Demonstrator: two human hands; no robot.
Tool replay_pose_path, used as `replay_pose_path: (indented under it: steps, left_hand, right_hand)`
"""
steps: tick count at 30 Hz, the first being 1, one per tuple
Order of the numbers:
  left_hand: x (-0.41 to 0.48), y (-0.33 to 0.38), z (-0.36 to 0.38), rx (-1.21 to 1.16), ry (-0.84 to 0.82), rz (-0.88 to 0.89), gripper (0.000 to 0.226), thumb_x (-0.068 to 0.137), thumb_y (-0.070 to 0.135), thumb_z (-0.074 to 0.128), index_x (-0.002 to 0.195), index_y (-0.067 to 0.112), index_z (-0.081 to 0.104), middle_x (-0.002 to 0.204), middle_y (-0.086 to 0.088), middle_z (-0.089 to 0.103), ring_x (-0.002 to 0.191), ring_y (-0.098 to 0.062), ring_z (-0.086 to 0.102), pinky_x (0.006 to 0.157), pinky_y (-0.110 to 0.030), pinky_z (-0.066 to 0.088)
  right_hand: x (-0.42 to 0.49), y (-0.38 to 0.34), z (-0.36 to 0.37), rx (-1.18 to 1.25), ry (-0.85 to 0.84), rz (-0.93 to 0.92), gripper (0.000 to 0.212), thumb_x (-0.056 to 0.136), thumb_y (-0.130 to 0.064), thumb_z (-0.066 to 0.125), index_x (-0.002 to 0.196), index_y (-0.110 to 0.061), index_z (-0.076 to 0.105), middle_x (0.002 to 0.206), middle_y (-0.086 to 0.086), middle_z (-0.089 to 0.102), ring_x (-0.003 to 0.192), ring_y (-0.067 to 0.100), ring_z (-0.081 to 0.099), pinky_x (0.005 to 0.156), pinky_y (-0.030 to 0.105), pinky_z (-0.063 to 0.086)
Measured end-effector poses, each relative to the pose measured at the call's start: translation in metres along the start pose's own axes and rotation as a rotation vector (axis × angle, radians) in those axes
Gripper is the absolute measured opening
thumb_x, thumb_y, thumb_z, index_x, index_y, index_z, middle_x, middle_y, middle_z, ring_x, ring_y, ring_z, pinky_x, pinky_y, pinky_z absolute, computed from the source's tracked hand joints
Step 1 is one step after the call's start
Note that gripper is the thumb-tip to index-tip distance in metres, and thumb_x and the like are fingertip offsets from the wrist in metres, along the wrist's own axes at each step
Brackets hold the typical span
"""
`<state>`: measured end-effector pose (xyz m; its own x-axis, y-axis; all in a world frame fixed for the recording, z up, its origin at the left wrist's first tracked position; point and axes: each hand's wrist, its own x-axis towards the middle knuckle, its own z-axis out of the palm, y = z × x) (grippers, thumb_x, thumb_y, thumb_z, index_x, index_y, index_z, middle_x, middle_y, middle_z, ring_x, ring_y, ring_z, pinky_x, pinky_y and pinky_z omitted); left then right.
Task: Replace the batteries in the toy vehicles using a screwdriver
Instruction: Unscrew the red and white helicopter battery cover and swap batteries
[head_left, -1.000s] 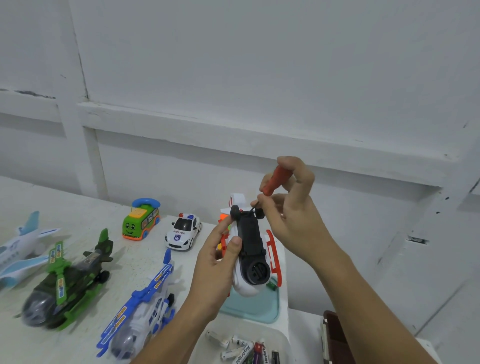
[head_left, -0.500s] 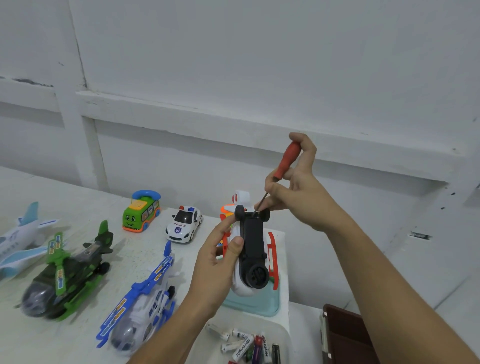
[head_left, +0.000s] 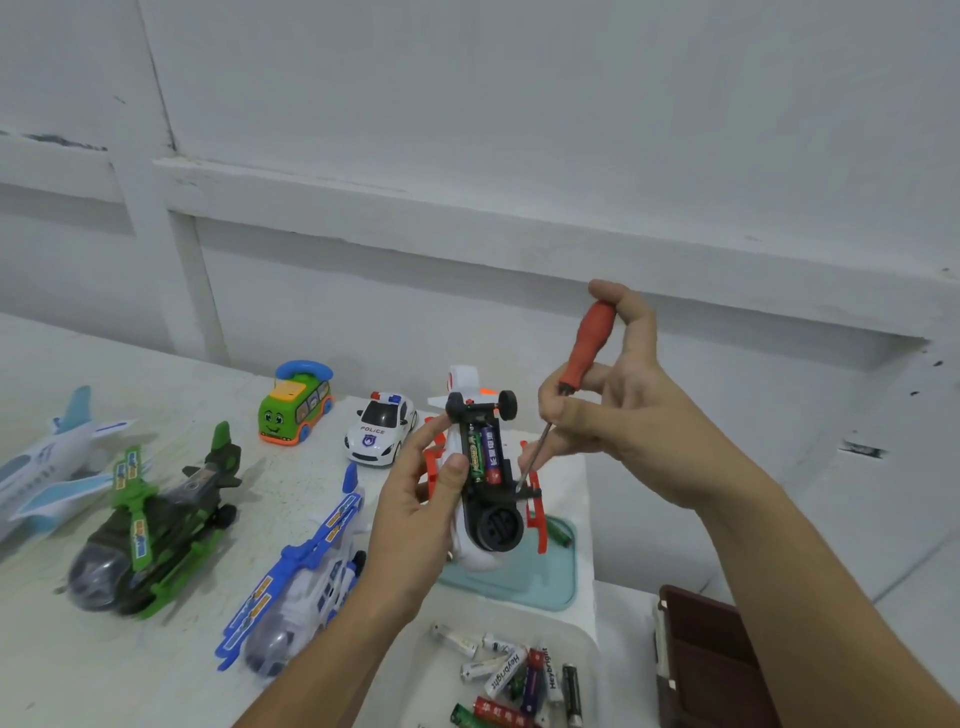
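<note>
While the bay lies open, spare batteries: loose in the near tray.
Left grip: curled round the upturned toy helicopter, nose nearest.
Fitted batteries: long axis near-to-far, just left of the tip.
Right grip: pinching the screwdriver, likely nearer for prying.

Wide-angle view from the person's head, facing forward and down, close to left hand and right hand at 6 o'clock, wall at 12 o'clock.
</note>
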<state>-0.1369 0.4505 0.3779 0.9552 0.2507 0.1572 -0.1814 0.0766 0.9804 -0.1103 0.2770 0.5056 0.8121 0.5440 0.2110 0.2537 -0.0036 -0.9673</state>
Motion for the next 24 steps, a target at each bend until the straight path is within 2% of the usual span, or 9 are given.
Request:
replay_pose_path:
  steps: [3, 5, 9, 12, 14, 17, 19, 21, 24]
  left_hand:
    - [-0.001, 0.001, -0.007, -0.023, 0.0, -0.017, 0.044, 0.08, 0.05, 0.056, 0.123, 0.043, 0.056, 0.12, 0.006, 0.067, 0.109, -0.012, 0.065, 0.099, -0.043, 0.051]
    - [-0.003, 0.002, -0.012, -0.014, -0.01, -0.025, 0.045, 0.078, 0.051, 0.057, 0.122, 0.041, 0.057, 0.117, 0.004, 0.069, 0.108, -0.012, 0.065, 0.099, -0.044, 0.051]
    - [-0.006, 0.0, -0.024, 0.005, -0.035, -0.039, 0.035, 0.076, 0.055, 0.059, 0.111, 0.051, 0.06, 0.116, 0.006, 0.069, 0.109, -0.012, 0.065, 0.099, -0.042, 0.051]
    - [-0.01, -0.001, -0.033, 0.019, -0.061, -0.041, 0.038, 0.078, 0.053, 0.058, 0.115, 0.047, 0.059, 0.115, 0.005, 0.069, 0.109, -0.012, 0.064, 0.098, -0.041, 0.052]
    - [-0.014, 0.0, -0.037, 0.021, -0.085, -0.041, 0.038, 0.08, 0.054, 0.059, 0.116, 0.045, 0.059, 0.114, 0.005, 0.069, 0.108, -0.012, 0.065, 0.095, -0.039, 0.054]
    - [-0.019, 0.001, -0.043, -0.003, -0.105, -0.045, 0.038, 0.08, 0.052, 0.061, 0.117, 0.041, 0.06, 0.109, 0.009, 0.07, 0.105, -0.01, 0.066, 0.087, -0.029, 0.056]
    - [-0.023, 0.001, -0.046, -0.01, -0.108, -0.051, 0.04, 0.079, 0.046, 0.06, 0.118, 0.039, 0.06, 0.107, 0.014, 0.069, 0.105, -0.007, 0.066, 0.085, -0.025, 0.056]
    - [-0.027, 0.001, -0.049, -0.011, -0.115, -0.054, 0.043, 0.079, 0.045, 0.06, 0.121, 0.036, 0.06, 0.108, 0.013, 0.069, 0.106, -0.009, 0.066, 0.088, -0.028, 0.055]
    - [-0.03, 0.002, -0.052, -0.015, -0.131, -0.057, 0.048, 0.08, 0.043, 0.06, 0.126, 0.029, 0.06, 0.11, 0.006, 0.07, 0.107, -0.013, 0.066, 0.093, -0.036, 0.054]
  right_hand:
    - [-0.004, 0.002, 0.006, 0.064, 0.012, 0.057, 0.089, 0.083, 0.01, 0.065, 0.127, -0.058, 0.026, 0.083, 0.013, 0.059, 0.067, 0.046, 0.068, 0.074, 0.043, 0.059]
    - [-0.004, 0.004, 0.012, 0.11, 0.097, 0.052, 0.09, 0.077, 0.004, 0.07, 0.128, -0.055, 0.026, 0.083, 0.014, 0.061, 0.07, 0.045, 0.069, 0.073, 0.041, 0.06]
    - [-0.003, 0.015, 0.035, 0.0, 0.39, -0.146, 0.085, 0.086, 0.012, 0.062, 0.131, -0.048, 0.021, 0.081, 0.013, 0.062, 0.071, 0.04, 0.071, 0.077, 0.037, 0.06]
    - [-0.003, 0.024, 0.056, -0.072, 0.512, -0.275, 0.084, 0.089, 0.011, 0.059, 0.13, -0.052, 0.02, 0.076, -0.003, 0.061, 0.071, 0.034, 0.072, 0.085, 0.041, 0.058]
    - [-0.003, 0.03, 0.067, -0.108, 0.553, -0.298, 0.084, 0.09, 0.011, 0.058, 0.129, -0.053, 0.021, 0.078, -0.006, 0.059, 0.072, 0.031, 0.073, 0.083, 0.038, 0.058]
    - [-0.006, 0.037, 0.082, -0.209, 0.581, -0.279, 0.081, 0.091, 0.009, 0.057, 0.125, -0.055, 0.022, 0.091, 0.01, 0.058, 0.074, 0.025, 0.074, 0.081, 0.033, 0.058]
    - [-0.01, 0.041, 0.09, -0.276, 0.6, -0.265, 0.081, 0.091, 0.008, 0.057, 0.122, -0.057, 0.021, 0.094, 0.014, 0.059, 0.075, 0.021, 0.074, 0.082, 0.028, 0.057]
    - [-0.013, 0.042, 0.095, -0.312, 0.621, -0.256, 0.08, 0.091, 0.007, 0.058, 0.122, -0.056, 0.02, 0.095, 0.013, 0.059, 0.075, 0.019, 0.074, 0.081, 0.024, 0.057]
    - [-0.017, 0.042, 0.1, -0.307, 0.633, -0.244, 0.079, 0.091, 0.007, 0.058, 0.119, -0.057, 0.021, 0.095, 0.012, 0.059, 0.075, 0.02, 0.074, 0.083, 0.026, 0.057]
